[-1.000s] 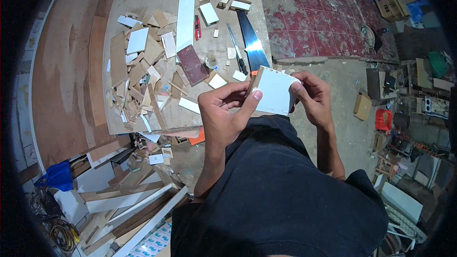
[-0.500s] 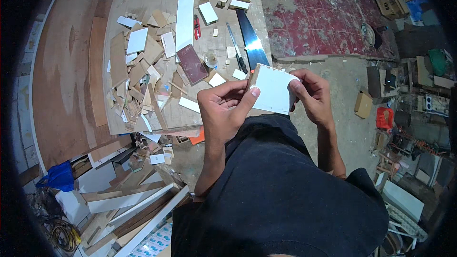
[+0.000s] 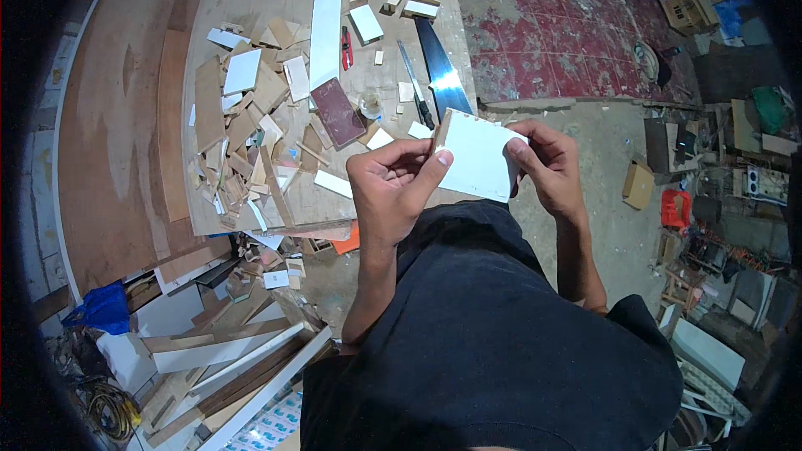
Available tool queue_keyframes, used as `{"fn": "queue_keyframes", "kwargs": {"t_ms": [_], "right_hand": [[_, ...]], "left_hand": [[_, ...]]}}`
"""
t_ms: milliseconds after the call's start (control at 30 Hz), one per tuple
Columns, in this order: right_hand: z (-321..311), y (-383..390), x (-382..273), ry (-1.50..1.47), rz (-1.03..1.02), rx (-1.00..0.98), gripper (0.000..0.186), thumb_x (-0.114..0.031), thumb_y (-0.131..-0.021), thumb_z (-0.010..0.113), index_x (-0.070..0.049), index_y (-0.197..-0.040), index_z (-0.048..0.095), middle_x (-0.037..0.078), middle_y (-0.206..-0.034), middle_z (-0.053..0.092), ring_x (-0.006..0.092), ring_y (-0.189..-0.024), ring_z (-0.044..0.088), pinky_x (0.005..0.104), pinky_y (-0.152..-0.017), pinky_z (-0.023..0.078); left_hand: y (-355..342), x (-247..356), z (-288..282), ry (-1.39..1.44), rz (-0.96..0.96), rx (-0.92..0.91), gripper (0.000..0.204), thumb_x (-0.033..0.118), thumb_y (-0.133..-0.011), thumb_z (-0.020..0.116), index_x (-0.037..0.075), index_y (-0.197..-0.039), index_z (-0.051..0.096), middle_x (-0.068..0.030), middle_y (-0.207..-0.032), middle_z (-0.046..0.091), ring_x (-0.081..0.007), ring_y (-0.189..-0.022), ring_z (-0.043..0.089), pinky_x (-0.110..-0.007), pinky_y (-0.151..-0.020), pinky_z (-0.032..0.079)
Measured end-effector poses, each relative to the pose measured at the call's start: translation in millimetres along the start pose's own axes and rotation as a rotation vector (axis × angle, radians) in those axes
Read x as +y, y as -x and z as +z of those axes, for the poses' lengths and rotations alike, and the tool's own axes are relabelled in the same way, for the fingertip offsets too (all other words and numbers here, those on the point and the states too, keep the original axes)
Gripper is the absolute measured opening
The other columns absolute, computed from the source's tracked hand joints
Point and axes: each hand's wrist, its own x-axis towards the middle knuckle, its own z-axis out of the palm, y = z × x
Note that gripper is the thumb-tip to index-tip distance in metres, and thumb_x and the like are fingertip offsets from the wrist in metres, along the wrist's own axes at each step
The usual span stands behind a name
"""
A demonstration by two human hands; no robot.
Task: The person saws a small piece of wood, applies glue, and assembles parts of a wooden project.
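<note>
a white-faced piece of board (image 3: 474, 157) is held up in front of the dark shirt (image 3: 493, 334), just past the near right corner of the surface (image 3: 372, 75), between the person's two hands. its white face is turned up, brown material shows along its left side, and the upper edge looks chipped. the left hand (image 3: 391, 184) pinches the left side, thumb lying on the white face and the other fingers bent behind the edge. the right hand (image 3: 545, 169) grips the right side, thumb pressed near the upper right corner and the other fingers curled, partly hidden behind the piece. beyond the hands, a wide saw blade (image 3: 443, 71) lies on the surface, its near end close behind the piece, and a narrow saw with a dark handle (image 3: 424, 111) lies just left of it. further left are a small clear round container (image 3: 368, 105), a maroon block (image 3: 337, 114) touching the near end of a long white strip (image 3: 326, 33), and red-handled pliers (image 3: 347, 48) beside that strip. a heap of offcuts (image 3: 242, 125) spreads over the left of the surface. below it, longer boards (image 3: 230, 351) lean and overlap near a blue bag (image 3: 102, 307). to the right, a red basket (image 3: 675, 208) and a cardboard box (image 3: 690, 11) sit among clutter, and a worn red floor (image 3: 560, 25) stretches off at the top.
</note>
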Motion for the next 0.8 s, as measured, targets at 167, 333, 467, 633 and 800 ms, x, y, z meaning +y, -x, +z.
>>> {"fn": "queue_keyframes", "kwargs": {"t_ms": [167,333,467,633,800], "right_hand": [[-1,-1,4,-0.229,0.055,-0.003,0.024,-0.019,-0.096,0.060,0.004,-0.105,0.064,0.003,-0.072,0.060,0.0090,-0.054,0.058,0.0233,-0.044,0.048],[-5,-6,8,-0.377,0.183,-0.119,0.022,-0.017,-0.095,0.061,0.004,-0.094,0.064,0.004,-0.068,0.058,0.0104,-0.051,0.058,0.0222,-0.042,0.046],[2,-11,11,-0.470,0.265,-0.098,0.022,-0.017,-0.094,0.062,0.004,-0.087,0.063,0.005,-0.062,0.057,0.0106,-0.047,0.057,0.0218,-0.039,0.045],[11,-12,9,-0.565,0.364,-0.023,0.024,-0.021,-0.093,0.061,-0.002,-0.079,0.061,-0.001,-0.055,0.053,0.0049,-0.043,0.052,0.0172,-0.035,0.042],[9,-7,12,-0.846,0.630,-0.018,0.021,-0.018,-0.093,0.059,0.000,-0.084,0.060,0.001,-0.055,0.052,0.0036,-0.041,0.050,0.0150,-0.032,0.040]], "left_hand": [[-9,-26,-15,0.147,-0.120,0.043,0.022,0.006,-0.081,0.074,-0.011,-0.094,0.070,-0.0102,-0.077,0.069,-0.0080,-0.067,0.063,-0.020,-0.062,0.051],[-15,-28,-16,0.276,-0.199,0.051,0.022,0.009,-0.083,0.072,-0.010,-0.093,0.070,-0.0105,-0.077,0.069,-0.0104,-0.066,0.065,-0.022,-0.062,0.054],[-14,-29,-23,0.221,-0.249,0.019,0.033,0.021,-0.087,0.068,-0.008,-0.101,0.067,-0.0116,-0.085,0.070,-0.0182,-0.074,0.069,-0.030,-0.069,0.058],[-8,-33,-35,0.292,-0.140,-0.087,0.051,0.034,-0.090,0.066,-0.008,-0.116,0.060,-0.0138,-0.096,0.070,-0.0214,-0.083,0.071,-0.032,-0.075,0.058],[-8,-27,-41,0.007,0.226,-0.180,0.067,0.019,-0.073,0.085,-0.001,-0.130,0.055,-0.0134,-0.125,0.061,-0.0191,-0.109,0.063,-0.034,-0.092,0.054]]}}
